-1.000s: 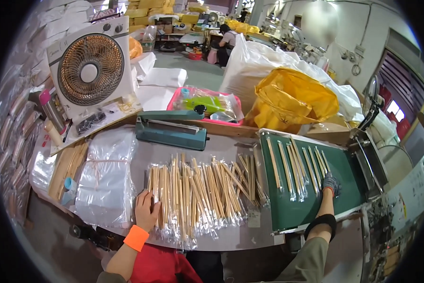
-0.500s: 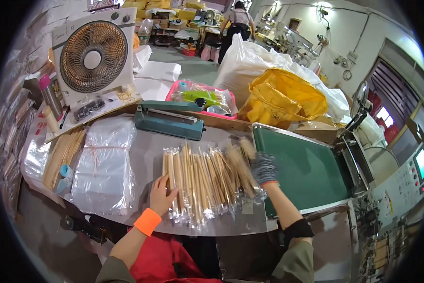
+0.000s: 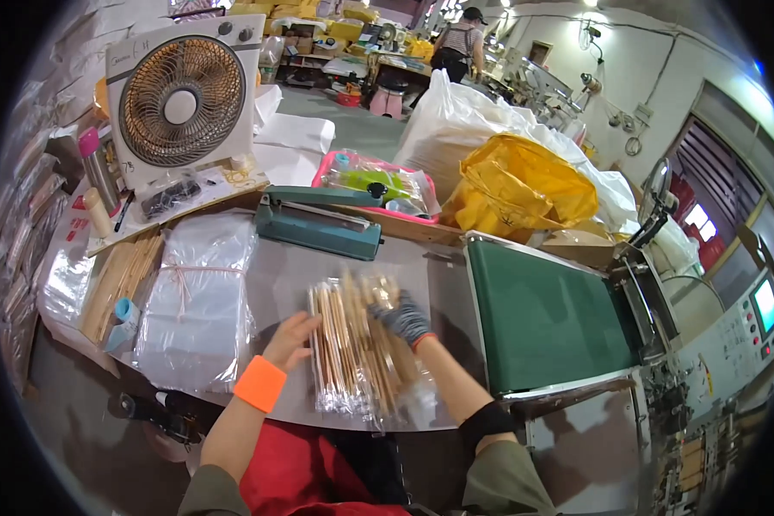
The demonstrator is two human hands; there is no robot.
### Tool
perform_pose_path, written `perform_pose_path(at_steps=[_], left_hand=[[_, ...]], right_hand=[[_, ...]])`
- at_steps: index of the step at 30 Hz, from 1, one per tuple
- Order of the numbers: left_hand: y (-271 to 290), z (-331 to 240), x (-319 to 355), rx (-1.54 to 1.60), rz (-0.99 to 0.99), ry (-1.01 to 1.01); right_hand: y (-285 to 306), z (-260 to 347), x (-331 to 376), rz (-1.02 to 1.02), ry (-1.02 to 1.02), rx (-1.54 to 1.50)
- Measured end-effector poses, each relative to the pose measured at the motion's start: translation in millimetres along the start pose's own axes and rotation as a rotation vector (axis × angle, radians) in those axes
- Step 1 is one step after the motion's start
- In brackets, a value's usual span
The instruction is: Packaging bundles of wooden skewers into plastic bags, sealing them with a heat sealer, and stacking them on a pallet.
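Observation:
A pile of clear plastic packs of thin wooden sticks [image 3: 345,361] lies on the grey table in front of me, partly smeared by motion. My left hand [image 3: 292,339], bare and with an orange band on its wrist, is at the pile's left edge, fingers apart and holding nothing. On the right side, my right hand [image 3: 401,320] in a grey striped glove has its fingers curled over the upper part of the packs. Its fingertips are partly lost among the sticks.
A stack of clear plastic bags [image 3: 196,322] tied with string lies left, beside loose wooden strips [image 3: 122,279]. Behind the pile stands a teal bag sealer [image 3: 318,228] near a pink basket [image 3: 434,206]. A green conveyor belt [image 3: 550,318] is at right; a fan [image 3: 180,107] stands back left.
My right hand has moved left, and the spread-out packs are now gathered into a narrower pile. My left hand stays at the left edge.

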State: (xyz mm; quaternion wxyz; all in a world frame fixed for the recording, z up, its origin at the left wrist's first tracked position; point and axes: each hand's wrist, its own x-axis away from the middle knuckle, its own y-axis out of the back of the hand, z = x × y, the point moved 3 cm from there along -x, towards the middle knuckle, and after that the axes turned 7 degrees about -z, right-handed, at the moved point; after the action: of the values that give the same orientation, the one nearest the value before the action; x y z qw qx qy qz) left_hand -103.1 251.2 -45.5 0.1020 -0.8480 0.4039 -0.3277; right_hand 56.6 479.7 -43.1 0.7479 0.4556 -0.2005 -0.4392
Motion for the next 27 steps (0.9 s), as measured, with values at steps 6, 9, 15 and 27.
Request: perform_pose_path(at_steps=[6,9,15,27], left_hand=[[-27,5,36,-0.054,0.046,-0.329],[0,24,88,-0.144,-0.092,-0.472],[69,93,215,-0.081,0.012,-0.333],[28,100,192,-0.099,0.317,-0.151]], right_hand=[[-5,97,108,0.301,-0.303,-1.21],[-24,97,174,0.076,-0.153,-0.802],[-9,74,314,0.458,-0.468,-1.374],[16,124,228,0.567,0.508,-0.456]])
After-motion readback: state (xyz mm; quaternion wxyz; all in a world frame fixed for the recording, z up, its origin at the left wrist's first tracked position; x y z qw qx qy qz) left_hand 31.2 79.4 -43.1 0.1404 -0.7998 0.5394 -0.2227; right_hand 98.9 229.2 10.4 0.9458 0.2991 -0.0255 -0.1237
